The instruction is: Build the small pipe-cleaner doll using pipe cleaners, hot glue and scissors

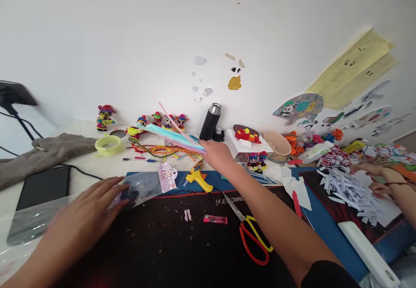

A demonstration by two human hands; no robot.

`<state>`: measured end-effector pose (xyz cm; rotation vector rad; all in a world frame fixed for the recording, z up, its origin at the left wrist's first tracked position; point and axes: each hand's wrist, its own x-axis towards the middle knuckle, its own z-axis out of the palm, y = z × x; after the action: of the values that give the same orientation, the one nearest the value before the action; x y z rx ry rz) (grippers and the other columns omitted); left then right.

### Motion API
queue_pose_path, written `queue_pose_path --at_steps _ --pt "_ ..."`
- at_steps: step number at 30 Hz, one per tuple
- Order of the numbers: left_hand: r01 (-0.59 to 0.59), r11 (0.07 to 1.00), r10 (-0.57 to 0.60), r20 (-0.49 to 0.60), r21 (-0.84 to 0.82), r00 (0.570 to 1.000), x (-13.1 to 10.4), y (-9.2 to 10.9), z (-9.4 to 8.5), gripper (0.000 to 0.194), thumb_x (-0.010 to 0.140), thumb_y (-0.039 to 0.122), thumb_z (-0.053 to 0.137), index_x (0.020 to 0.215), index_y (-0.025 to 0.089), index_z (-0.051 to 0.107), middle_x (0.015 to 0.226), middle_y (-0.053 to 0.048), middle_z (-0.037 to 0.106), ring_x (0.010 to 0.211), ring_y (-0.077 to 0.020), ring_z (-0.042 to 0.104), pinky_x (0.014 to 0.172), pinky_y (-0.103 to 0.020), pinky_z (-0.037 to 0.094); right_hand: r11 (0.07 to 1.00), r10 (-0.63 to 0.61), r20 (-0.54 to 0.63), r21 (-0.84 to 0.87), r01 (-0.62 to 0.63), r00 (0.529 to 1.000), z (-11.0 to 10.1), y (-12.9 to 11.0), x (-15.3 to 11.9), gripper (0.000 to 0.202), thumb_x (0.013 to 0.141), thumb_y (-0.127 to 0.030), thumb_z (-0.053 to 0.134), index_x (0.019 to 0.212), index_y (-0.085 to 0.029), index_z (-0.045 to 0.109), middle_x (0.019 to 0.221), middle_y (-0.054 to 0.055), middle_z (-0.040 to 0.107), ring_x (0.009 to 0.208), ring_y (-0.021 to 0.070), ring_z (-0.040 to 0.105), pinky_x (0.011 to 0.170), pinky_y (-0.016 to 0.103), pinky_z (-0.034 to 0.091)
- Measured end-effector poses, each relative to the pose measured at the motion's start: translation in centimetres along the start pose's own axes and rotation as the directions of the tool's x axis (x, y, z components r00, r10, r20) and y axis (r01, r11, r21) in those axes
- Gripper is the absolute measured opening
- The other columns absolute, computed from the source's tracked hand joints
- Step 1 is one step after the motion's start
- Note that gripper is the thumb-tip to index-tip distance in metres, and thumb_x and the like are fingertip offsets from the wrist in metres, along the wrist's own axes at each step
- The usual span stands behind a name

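Note:
My right hand (pixel 216 152) is closed round one end of a bundle of pastel blue, pink and purple stems (pixel 172 135), held over the back of the table. One pink stem sticks up apart from the rest. At the left, my left hand (pixel 97 203) rests with its fingers curved on a clear plastic bag (pixel 143 188); something small and dark shows through the plastic by the fingertips. Beyond the bag's right end lies a pink printed card (pixel 168 177). A yellow glue gun (pixel 199 179) is below my right hand.
Scissors (pixel 250 236) and a pink lighter (pixel 215 219) lie on the black mat (pixel 156 253). A black flask (pixel 210 122) stands by the wall, near a white box (pixel 242 148). At right, another person's hands (pixel 380 179) touch white paper strips (pixel 351 194).

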<state>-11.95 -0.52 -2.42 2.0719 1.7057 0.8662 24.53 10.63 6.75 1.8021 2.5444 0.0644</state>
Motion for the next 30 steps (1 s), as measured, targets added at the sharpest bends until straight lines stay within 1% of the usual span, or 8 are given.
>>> queue_pose_path --at_steps 3,5,7,10,15,18,22,30 --pt "0.047 0.973 -0.024 0.106 -0.224 0.994 -0.2 0.9 1.8 0.050 0.071 0.063 0.081 0.114 0.038 0.086 0.139 -0.011 0.077 0.138 -0.0497 0.060 0.129 -0.060 0.029 1.000 -0.029 0.029 -0.009 0.029 0.999 0.8 0.2 1.0 0.059 0.102 -0.028 0.068 0.158 -0.019 0.052 0.132 0.019 0.073 0.120 0.0349 0.070 0.097 0.039 0.052" --pt "0.087 0.953 -0.051 0.129 -0.291 0.990 -0.3 0.8 2.4 0.048 0.064 0.059 0.088 0.108 0.039 0.088 0.133 -0.011 0.079 0.133 -0.0517 0.063 0.127 -0.060 0.032 0.999 -0.046 0.042 -0.002 0.046 0.998 1.3 0.3 1.1 0.068 0.098 -0.033 0.075 0.160 -0.017 0.051 0.135 0.020 0.072 0.123 0.0361 0.069 0.100 0.041 0.051" --pt "0.080 0.964 -0.050 0.125 -0.253 0.991 -0.3 0.4 2.2 0.038 0.066 0.058 0.087 0.099 0.041 0.089 0.124 -0.011 0.083 0.125 -0.0506 0.069 0.123 -0.060 0.040 0.998 -0.070 0.037 0.012 0.069 0.997 1.6 0.2 0.8 0.069 0.099 -0.040 0.075 0.160 -0.017 0.051 0.141 0.019 0.070 0.128 0.0353 0.066 0.104 0.042 0.050" --pt "0.024 0.990 -0.004 0.144 -0.138 0.990 -0.3 0.1 0.9 0.022 0.074 0.057 0.082 0.089 0.044 0.088 0.110 -0.007 0.086 0.112 -0.0459 0.075 0.113 -0.056 0.052 0.991 -0.130 -0.006 0.040 0.131 0.991 1.9 -0.5 0.1 0.055 0.105 -0.040 0.067 0.155 -0.017 0.056 0.146 0.016 0.067 0.137 0.0313 0.060 0.113 0.041 0.045" --pt "0.014 0.993 0.008 0.183 -0.117 0.983 -0.3 0.7 -0.3 0.020 0.076 0.054 0.081 0.092 0.045 0.089 0.111 -0.004 0.086 0.109 -0.0438 0.076 0.108 -0.053 0.056 0.977 -0.203 -0.024 0.057 0.204 0.979 3.1 -2.1 0.7 0.046 0.104 -0.034 0.071 0.145 -0.014 0.063 0.139 0.017 0.070 0.132 0.0319 0.061 0.114 0.044 0.044" --pt "0.019 0.991 0.003 0.156 -0.135 0.988 -0.4 0.6 0.3 0.021 0.074 0.053 0.083 0.091 0.044 0.089 0.110 -0.005 0.086 0.110 -0.0444 0.075 0.111 -0.053 0.053 0.981 -0.186 -0.025 0.058 0.187 0.982 4.1 -2.4 2.0 0.053 0.102 -0.032 0.073 0.149 -0.011 0.060 0.135 0.019 0.071 0.129 0.0335 0.062 0.111 0.044 0.045" --pt "-0.037 0.995 0.049 0.131 -0.090 0.990 -0.7 -0.1 1.4 0.021 0.079 0.057 0.077 0.091 0.043 0.088 0.110 -0.006 0.085 0.108 -0.0435 0.075 0.107 -0.053 0.054 0.985 -0.163 -0.030 0.061 0.164 0.986 4.5 -2.3 3.3 0.041 0.103 -0.024 0.067 0.142 -0.012 0.066 0.135 0.019 0.072 0.130 0.0333 0.061 0.108 0.041 0.047" --pt "-0.093 0.993 0.083 0.134 0.069 0.987 -2.0 -1.5 2.7 0.035 0.085 0.063 0.068 0.104 0.039 0.087 0.121 -0.010 0.083 0.116 -0.0448 0.073 0.110 -0.055 0.053 0.991 -0.102 -0.028 0.089 0.104 0.994 1.3 -0.8 4.5 0.030 0.109 -0.035 0.056 0.128 -0.020 0.074 0.116 0.011 0.080 0.107 0.0303 0.073 0.079 0.032 0.049"
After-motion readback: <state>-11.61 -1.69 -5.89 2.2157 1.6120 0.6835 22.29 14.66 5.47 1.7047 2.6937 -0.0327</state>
